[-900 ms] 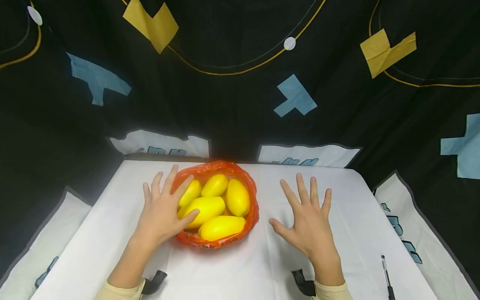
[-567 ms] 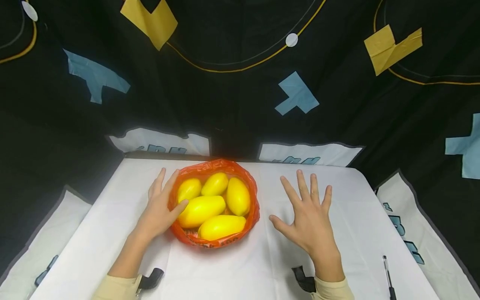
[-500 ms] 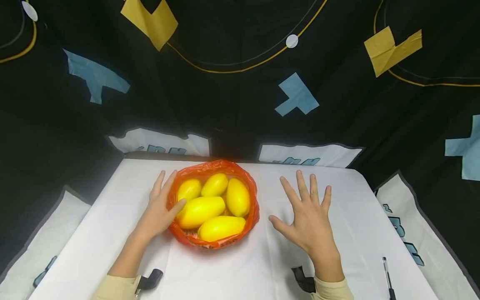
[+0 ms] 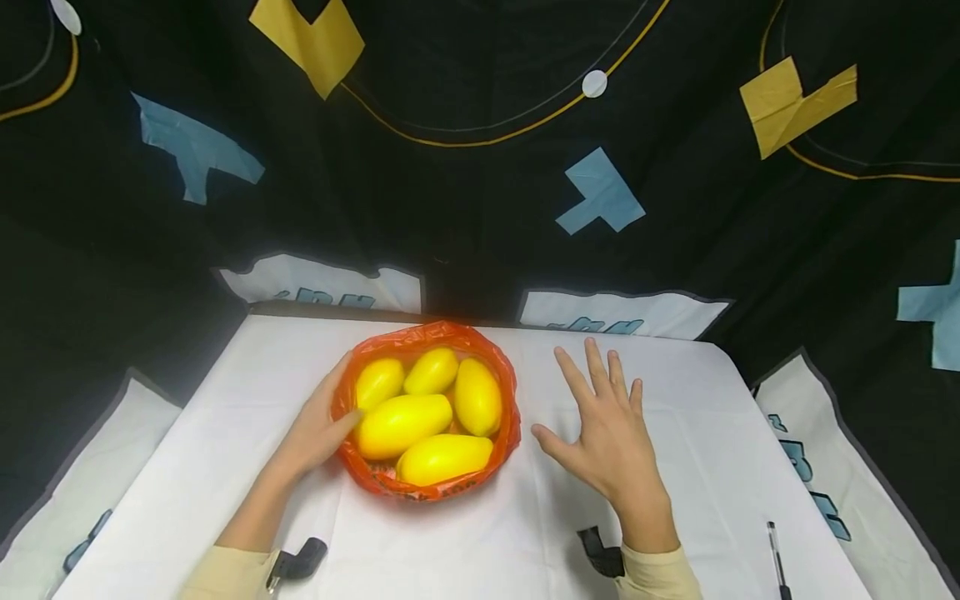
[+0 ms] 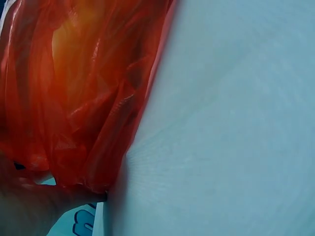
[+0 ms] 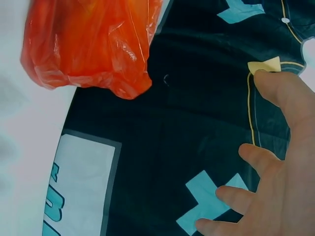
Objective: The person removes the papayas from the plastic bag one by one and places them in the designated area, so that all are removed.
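Red bag of yellow fruit: near the far edge of the tabletop. Left grip: against the bag's left side; closure cannot be determined. Right grip: released, fingers spread, apart from the bag. Support both sides evenly; keep the bag level.

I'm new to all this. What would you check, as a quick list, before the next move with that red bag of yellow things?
1. Bag open at the top: ok, five yellow fruit-like things show inside.
2. Left-hand grip touching the bag's side: ok.
3. That hold firm: cannot tell, fingers partly hidden.
4. Right-hand grip on the bag too: not ok, fingers spread and apart from it.
5. Pen away from the bag: ok, off to the right.
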Motion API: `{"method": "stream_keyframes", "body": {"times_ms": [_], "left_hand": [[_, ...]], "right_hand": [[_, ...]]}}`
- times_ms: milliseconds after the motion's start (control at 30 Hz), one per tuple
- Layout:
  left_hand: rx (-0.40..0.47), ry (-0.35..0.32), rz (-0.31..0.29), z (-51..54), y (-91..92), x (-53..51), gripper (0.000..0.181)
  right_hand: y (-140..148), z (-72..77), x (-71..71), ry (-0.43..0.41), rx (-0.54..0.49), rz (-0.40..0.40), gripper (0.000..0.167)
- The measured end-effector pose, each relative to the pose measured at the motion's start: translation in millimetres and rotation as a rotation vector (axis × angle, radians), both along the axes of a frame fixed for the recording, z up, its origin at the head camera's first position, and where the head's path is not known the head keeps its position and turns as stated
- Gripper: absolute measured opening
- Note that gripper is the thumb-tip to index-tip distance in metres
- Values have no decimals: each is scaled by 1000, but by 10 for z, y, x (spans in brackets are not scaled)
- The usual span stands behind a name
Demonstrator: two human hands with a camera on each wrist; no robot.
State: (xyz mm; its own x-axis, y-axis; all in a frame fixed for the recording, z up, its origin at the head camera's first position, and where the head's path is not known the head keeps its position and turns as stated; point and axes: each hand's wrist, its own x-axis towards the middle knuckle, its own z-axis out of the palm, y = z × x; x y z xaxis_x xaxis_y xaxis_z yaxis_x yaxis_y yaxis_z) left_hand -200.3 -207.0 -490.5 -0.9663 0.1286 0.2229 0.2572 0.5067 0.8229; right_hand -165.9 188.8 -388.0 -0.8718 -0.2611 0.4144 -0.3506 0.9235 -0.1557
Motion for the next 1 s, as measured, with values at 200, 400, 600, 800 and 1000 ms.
{"method": "stream_keyframes", "body": {"times_ms": [200, 400, 600, 800, 1000], "left_hand": [[21, -23, -11, -18, -18, -5, 91], [38, -29, -36, 2, -19, 2, 92], [35, -36, -53, 0, -20, -3, 93], [19, -46, -47, 5, -24, 2, 94], [29, -55, -58, 7, -22, 8, 94]], "right_hand": [[-87, -5, -97, 6, -52, 48, 98], [-188, 4, -183, -4, -152, 83, 98], [-341, 83, -276, -43, -256, 101, 98], [-520, 147, -395, -77, -338, 179, 96], [-710, 141, -529, -118, -408, 280, 91]]}}
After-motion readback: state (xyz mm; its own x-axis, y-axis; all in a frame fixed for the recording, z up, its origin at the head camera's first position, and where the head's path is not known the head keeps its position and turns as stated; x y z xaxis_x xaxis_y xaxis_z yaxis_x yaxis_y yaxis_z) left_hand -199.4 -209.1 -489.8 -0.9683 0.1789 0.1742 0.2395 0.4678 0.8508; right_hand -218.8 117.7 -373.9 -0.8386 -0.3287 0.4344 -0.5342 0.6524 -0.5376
